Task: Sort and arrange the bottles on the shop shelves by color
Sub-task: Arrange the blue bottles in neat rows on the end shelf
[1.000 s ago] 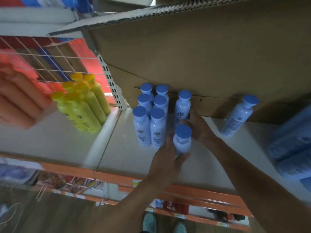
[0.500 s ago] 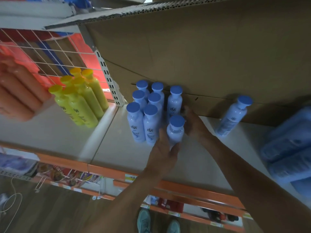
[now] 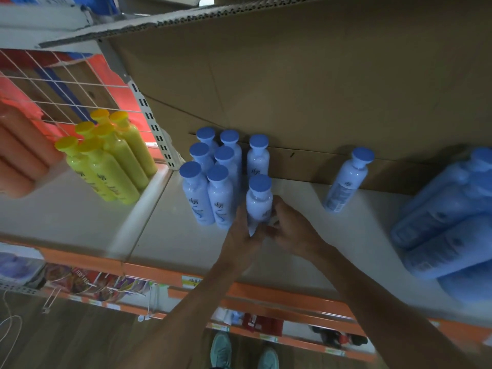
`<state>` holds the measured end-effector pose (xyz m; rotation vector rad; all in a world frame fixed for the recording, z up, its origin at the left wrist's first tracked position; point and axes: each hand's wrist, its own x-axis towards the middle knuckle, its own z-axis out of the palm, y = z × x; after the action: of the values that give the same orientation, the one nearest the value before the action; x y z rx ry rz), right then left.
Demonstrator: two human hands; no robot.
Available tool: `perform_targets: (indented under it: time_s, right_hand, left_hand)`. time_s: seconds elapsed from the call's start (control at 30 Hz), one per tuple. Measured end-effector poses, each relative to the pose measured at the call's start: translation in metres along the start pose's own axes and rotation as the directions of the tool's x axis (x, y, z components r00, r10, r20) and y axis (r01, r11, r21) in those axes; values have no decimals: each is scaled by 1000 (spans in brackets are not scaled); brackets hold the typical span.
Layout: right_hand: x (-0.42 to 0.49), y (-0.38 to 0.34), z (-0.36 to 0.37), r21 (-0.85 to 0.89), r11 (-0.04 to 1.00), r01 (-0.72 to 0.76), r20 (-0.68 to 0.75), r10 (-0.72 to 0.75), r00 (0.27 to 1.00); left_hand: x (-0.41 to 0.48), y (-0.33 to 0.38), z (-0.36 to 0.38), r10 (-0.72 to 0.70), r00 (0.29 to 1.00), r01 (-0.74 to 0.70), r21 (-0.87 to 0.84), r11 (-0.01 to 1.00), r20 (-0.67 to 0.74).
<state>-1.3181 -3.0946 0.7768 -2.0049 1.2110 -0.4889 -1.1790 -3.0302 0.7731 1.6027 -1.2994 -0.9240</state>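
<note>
A blue bottle [image 3: 259, 206] is gripped low down by the left hand [image 3: 241, 237] and the right hand [image 3: 291, 230], with the fingers of both curled round it and its base hidden. It is held upright on the shelf [image 3: 165, 235], just beside the blue cluster [image 3: 213, 177] at its front right. Yellow bottles [image 3: 111, 158] are grouped to the left, and a lone bottle [image 3: 346, 179] is set well apart to the right, by the cardboard [image 3: 292, 89].

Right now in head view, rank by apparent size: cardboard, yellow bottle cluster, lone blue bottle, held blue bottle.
1. cardboard
2. yellow bottle cluster
3. lone blue bottle and held blue bottle: alike, held one partly hidden; unranked.
</note>
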Motion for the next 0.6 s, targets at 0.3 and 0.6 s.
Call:
perform_targets:
  time_s: [0.3, 0.6]
  right_hand:
    - [20, 2, 7, -35, 997, -64, -261, 53, 964]
    - [38, -6, 23, 39, 996, -80, -353, 88, 932]
  left_hand:
    - [-7, -16, 4, -116, 989, 106, 101, 989, 94]
    - [15, -17, 6, -98, 987, 87, 90, 992, 125]
